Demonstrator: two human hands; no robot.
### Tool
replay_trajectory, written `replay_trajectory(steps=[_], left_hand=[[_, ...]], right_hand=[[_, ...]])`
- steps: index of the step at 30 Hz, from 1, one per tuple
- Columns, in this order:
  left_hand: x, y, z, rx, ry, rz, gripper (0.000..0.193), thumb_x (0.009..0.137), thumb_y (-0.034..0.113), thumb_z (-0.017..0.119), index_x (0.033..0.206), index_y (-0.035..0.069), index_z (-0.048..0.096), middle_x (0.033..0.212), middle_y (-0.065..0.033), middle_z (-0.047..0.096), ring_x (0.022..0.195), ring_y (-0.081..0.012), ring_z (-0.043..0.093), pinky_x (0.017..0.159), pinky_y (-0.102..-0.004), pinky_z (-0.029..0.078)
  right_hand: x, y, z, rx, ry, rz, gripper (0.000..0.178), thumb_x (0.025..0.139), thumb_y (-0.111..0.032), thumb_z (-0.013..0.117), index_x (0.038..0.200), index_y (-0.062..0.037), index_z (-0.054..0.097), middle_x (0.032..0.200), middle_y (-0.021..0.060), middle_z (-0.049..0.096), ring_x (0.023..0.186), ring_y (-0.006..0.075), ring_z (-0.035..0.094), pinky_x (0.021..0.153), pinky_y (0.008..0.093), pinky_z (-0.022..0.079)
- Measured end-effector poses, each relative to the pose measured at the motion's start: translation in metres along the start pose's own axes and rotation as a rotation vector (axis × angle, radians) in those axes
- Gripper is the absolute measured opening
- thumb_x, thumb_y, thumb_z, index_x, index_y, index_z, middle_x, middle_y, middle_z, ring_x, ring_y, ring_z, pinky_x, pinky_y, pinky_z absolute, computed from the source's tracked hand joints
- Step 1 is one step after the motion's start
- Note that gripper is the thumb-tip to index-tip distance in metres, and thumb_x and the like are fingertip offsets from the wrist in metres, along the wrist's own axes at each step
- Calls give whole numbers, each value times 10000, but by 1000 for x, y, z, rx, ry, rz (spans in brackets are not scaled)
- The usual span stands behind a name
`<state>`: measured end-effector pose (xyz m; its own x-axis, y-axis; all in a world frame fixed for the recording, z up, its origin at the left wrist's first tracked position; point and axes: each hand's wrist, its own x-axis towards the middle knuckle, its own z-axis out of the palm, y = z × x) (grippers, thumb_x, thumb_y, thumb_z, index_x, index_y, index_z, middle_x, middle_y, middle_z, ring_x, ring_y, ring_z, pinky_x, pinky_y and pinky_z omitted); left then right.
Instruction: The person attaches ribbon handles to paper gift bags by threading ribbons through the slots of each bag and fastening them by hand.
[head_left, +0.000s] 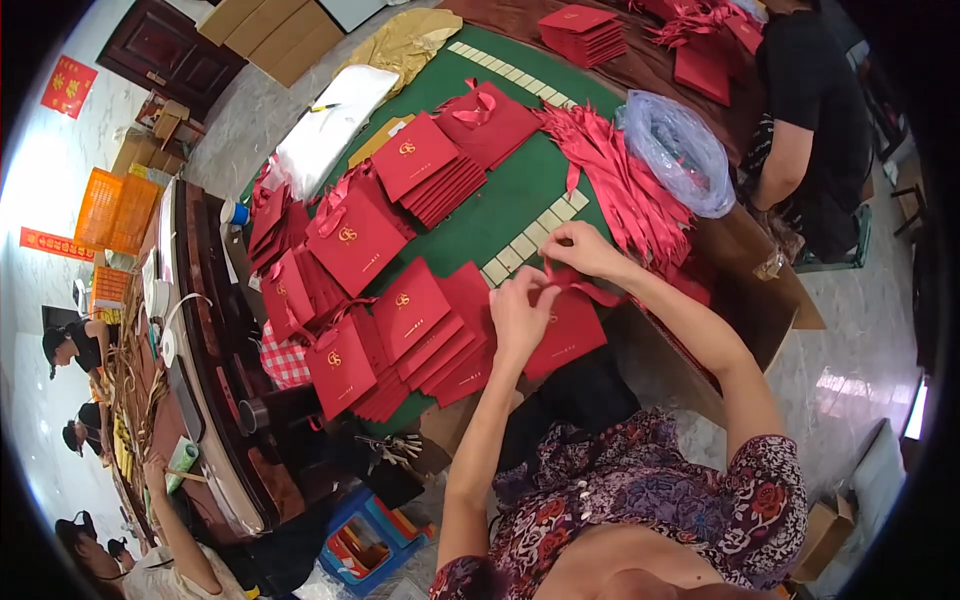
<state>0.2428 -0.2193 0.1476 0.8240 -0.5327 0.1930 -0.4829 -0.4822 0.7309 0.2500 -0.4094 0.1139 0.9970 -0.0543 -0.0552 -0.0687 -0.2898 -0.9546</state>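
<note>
A flat red paper gift bag (575, 335) lies at the near edge of the green table (505, 205). My left hand (520, 312) pinches its top edge. My right hand (580, 248) holds a red ribbon (585, 287) that runs down onto the bag. A long pile of loose red ribbons (625, 185) stretches across the table just beyond my right hand. Stacks of finished red bags (425, 335) with gold emblems lie fanned out to the left of my hands.
A clear plastic sack (680, 150) sits by the ribbons, with a person in black (810, 120) seated at the far right. More red bags (580, 32) lie at the back. A dark sideboard (215, 370), a blue crate (365, 540) and other people stand at left.
</note>
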Motion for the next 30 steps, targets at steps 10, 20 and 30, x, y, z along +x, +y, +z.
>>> replay_trajectory(steps=[10, 20, 30], left_hand=[[16, -41, 12, -59, 142, -222, 225, 821, 171, 761, 955, 56, 620, 869, -89, 717, 867, -284, 700, 793, -430, 488], [-32, 0, 4, -84, 285, 29, 124, 919, 98, 647, 1032, 54, 674, 947, -97, 662, 886, -226, 638, 779, -347, 499], [-93, 4, -7, -529, -63, -405, 289, 989, 109, 543, 1234, -20, 626, 887, -80, 711, 808, -129, 643, 754, -284, 514]], right_hand=[[-118, -13, -52, -587, -356, -122, 358, 919, -345, 626, 875, 11, 624, 779, 196, 608, 807, 390, 605, 727, 453, 466], [-135, -49, -17, 378, -157, 323, 241, 1009, -252, 583, 912, -38, 635, 811, -19, 619, 703, 52, 581, 634, 211, 494], [-94, -53, 38, 554, -93, 289, 186, 1009, -223, 579, 984, -42, 608, 897, -8, 605, 742, 69, 587, 659, 226, 509]])
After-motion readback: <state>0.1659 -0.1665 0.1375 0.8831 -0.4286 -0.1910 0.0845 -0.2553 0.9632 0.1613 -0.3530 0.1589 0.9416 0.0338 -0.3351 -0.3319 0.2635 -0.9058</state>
